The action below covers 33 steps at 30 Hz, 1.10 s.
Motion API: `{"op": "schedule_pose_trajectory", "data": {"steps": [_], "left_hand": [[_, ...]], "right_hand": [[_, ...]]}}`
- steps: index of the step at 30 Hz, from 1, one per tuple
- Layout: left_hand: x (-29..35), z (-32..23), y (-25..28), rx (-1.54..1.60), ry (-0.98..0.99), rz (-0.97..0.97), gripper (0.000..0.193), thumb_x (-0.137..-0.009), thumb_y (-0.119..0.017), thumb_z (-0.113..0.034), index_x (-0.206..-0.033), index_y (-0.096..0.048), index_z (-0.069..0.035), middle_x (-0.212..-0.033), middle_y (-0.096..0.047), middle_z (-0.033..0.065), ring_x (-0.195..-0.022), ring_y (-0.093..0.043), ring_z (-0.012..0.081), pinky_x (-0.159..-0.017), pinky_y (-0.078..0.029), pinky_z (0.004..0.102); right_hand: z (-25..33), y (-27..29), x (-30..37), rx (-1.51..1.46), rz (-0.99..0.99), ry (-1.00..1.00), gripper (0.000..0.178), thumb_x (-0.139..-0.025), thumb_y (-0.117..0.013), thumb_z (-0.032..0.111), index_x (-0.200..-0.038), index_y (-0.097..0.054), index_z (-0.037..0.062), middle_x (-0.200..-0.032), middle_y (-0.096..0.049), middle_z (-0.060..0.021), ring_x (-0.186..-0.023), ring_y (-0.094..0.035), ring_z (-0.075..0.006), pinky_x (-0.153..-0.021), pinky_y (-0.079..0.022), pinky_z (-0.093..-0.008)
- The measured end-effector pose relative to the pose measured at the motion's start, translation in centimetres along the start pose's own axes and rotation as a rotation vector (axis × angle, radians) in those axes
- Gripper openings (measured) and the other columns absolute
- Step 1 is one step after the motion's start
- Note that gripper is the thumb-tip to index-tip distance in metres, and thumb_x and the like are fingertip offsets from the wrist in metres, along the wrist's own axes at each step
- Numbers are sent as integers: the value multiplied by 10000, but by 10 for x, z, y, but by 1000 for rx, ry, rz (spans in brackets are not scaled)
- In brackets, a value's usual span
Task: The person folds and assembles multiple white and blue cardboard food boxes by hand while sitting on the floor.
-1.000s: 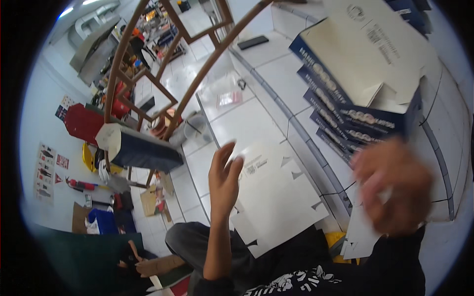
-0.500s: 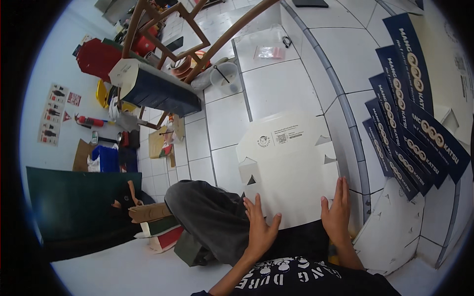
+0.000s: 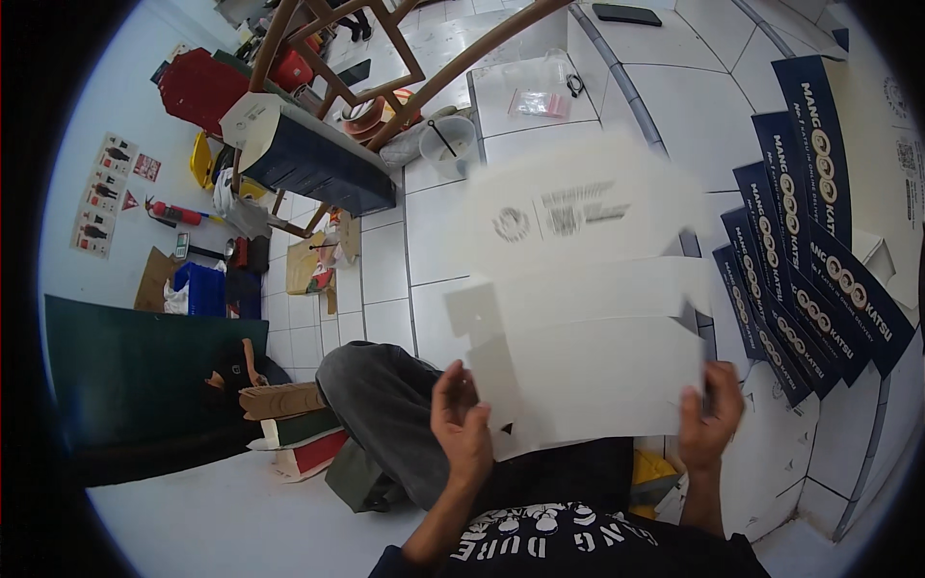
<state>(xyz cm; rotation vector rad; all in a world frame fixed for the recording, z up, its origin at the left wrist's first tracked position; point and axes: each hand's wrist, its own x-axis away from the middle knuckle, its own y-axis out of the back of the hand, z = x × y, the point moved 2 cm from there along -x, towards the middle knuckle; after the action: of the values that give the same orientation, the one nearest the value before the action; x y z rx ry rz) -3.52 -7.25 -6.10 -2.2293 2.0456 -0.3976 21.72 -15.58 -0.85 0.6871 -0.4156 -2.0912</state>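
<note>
A white cardboard box blank (image 3: pixel 597 376) is held up in front of me, its side flaps and creases showing. Its far panel, bearing a round logo and a square code, is smeared by motion. My left hand (image 3: pixel 462 424) grips the blank's left edge, with the fingers curled partly behind it and the thumb in front. At the right edge my right hand (image 3: pixel 711 414) holds on in the same way, its fingers bent and partly hidden. A small dark triangular gap shows near the left thumb.
Navy printed cartons (image 3: pixel 809 173) stand fanned out at the right, above more white blanks (image 3: pixel 761 453). On the left, folded boxes (image 3: pixel 318 159) sit by a brown metal frame (image 3: pixel 501 43). A clear tub (image 3: pixel 448 143) and a plastic pouch (image 3: pixel 540 104) rest on the tiles.
The blank has come up off its flatter position, tilting and bending along its creases. Both hands went from flat beside its edges to gripping them, and moved farther apart.
</note>
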Motion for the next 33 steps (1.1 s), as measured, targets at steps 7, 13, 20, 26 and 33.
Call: {"op": "schedule_pose_trajectory", "data": {"steps": [7,13,20,26,33], "left_hand": [[-38,-24,-2,81,324,271,497,-843,-547,-180,-1272,-377,1,-1201,-474,125,-1139,-466,234,-945,-380,356],[-44,-42,4,494,239,312,651,-871,-285,-513,-1275,-409,-18,-1210,-497,107,-1145,-469,264,-952,-377,412],[-44,-51,10,-419,289,275,353,-918,-420,-224,-1171,-493,11,-1077,-566,83,-975,-537,143,-829,-431,267],[-38,-63,10,-161,148,298,270,-882,-588,-183,-1063,-557,15,-873,-625,36,-778,-564,88,-702,-457,229],[-34,-64,30,-8,248,432,364,-862,-599,-226,-1116,-535,28,-979,-610,74,-917,-584,150,-821,-461,292]], "right_hand": [[4,-24,-34,-398,-3,-241,200,-902,-473,128,-980,-534,-45,-848,-559,-77,-804,-505,-106,-691,-414,-249],[24,-40,-44,-943,248,-290,283,-892,-472,88,-1136,-530,-44,-999,-603,-145,-994,-568,-215,-847,-442,-287],[34,-57,-60,-679,538,-212,330,-832,-601,12,-1152,-533,-28,-1041,-615,-140,-941,-565,-157,-813,-446,-279],[33,-66,-68,-554,495,-373,152,-812,-663,107,-871,-613,-25,-754,-661,-75,-716,-595,-95,-700,-468,-251],[36,-59,-91,-538,767,-294,192,-791,-682,111,-907,-607,-22,-739,-658,-78,-681,-605,-113,-667,-478,-247]]}}
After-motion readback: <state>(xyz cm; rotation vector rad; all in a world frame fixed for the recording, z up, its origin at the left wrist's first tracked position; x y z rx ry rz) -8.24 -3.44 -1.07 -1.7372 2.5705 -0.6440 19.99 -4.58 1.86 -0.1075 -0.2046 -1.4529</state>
